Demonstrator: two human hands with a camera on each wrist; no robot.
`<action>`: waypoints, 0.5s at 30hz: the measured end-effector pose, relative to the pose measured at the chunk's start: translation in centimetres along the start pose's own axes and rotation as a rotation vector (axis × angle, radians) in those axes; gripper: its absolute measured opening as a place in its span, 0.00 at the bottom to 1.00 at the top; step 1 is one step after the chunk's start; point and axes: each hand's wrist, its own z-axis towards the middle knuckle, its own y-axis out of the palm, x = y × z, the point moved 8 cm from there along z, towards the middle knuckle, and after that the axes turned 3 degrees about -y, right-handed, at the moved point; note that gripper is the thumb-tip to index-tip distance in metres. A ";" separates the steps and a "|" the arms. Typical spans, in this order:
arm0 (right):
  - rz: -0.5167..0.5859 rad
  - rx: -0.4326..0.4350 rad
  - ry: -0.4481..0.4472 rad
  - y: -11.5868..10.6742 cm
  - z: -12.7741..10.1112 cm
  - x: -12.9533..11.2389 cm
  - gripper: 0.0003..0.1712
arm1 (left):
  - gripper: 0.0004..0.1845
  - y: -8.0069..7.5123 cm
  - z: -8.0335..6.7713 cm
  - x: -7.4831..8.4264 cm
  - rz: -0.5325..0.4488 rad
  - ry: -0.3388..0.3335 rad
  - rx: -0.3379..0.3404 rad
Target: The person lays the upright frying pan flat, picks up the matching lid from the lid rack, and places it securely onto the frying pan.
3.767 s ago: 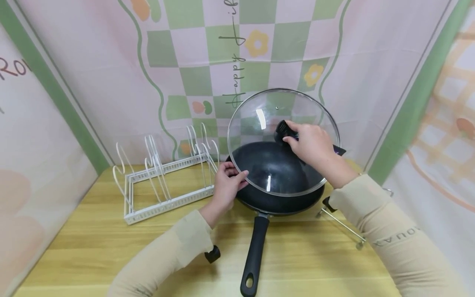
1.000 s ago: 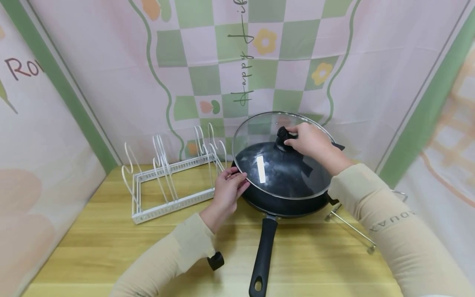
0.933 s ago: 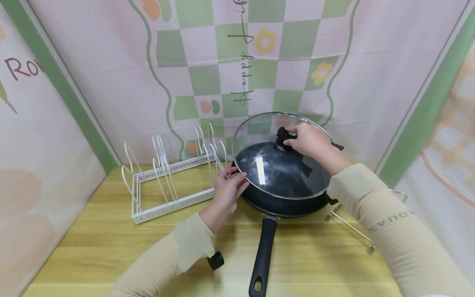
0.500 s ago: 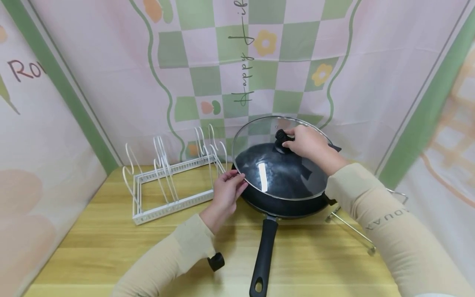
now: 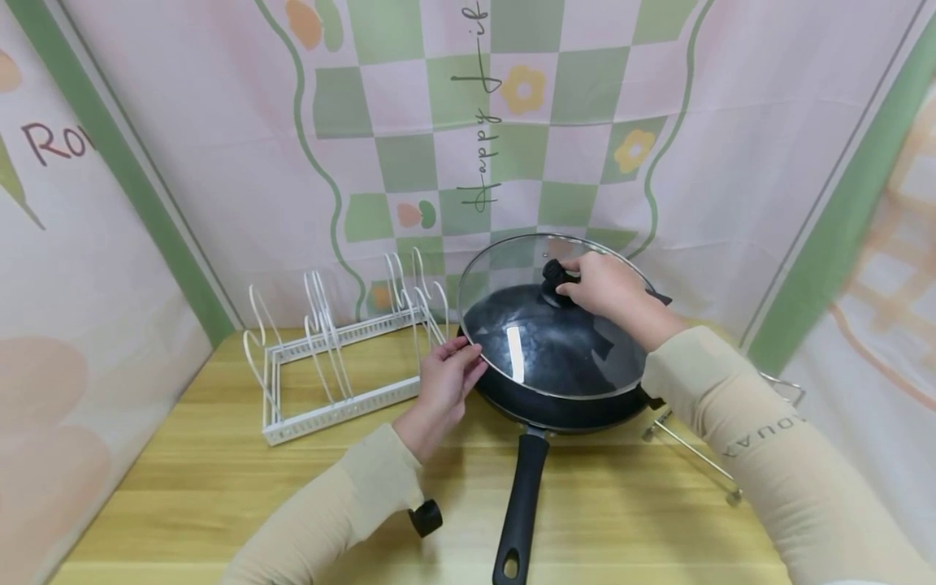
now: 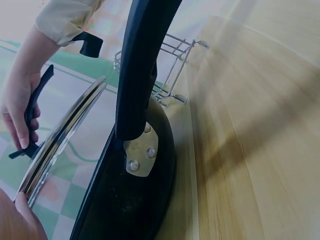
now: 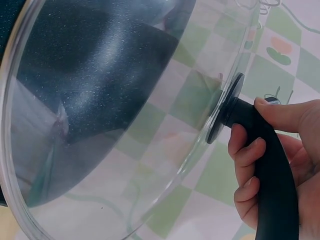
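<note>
A clear glass lid (image 5: 516, 355) with a metal rim leans at a tilt over a black frying pan (image 5: 570, 414). My right hand (image 5: 613, 294) grips the lid's black handle (image 5: 553, 275); the right wrist view shows fingers curled round that handle (image 7: 274, 175) and the thumb near its base. At the near left side, my left hand (image 5: 446, 380) pinches the lid's rim between thumb and fingers. A gap shows between the lid's rim (image 6: 62, 135) and the pan's edge in the left wrist view. The pan's long handle (image 5: 521, 508) points toward me.
A white wire rack (image 5: 340, 404) with upright loops stands on the wooden table (image 5: 219, 496), left of the pan. To the right, partly behind my right sleeve, is a metal wire stand (image 5: 695, 451). A patterned cloth (image 5: 409, 122) hangs close behind the pan.
The lid has come down from a steeper tilt to a flatter one over the pan, its far edge sinking most. Both hands keep their hold; the last second shows only slight lowering.
</note>
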 end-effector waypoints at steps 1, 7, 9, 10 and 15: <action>0.002 0.000 -0.001 0.0 0.0 0.0 0.32 | 0.10 0.0 0.0 0.0 0.000 0.002 -0.001; 0.006 -0.014 0.004 0.2 -0.1 -0.2 0.32 | 0.09 -0.1 -0.2 0.2 -0.004 0.012 -0.006; 0.002 -0.022 0.008 0.3 0.0 -0.2 0.32 | 0.09 -0.1 -0.2 0.3 -0.005 0.015 -0.008; 0.002 -0.026 0.010 0.3 0.0 -0.2 0.32 | 0.09 -0.1 -0.2 0.3 -0.005 0.015 -0.007; 0.006 -0.041 0.016 0.5 0.1 -0.2 0.33 | 0.09 -0.2 -0.3 0.2 -0.006 0.007 -0.003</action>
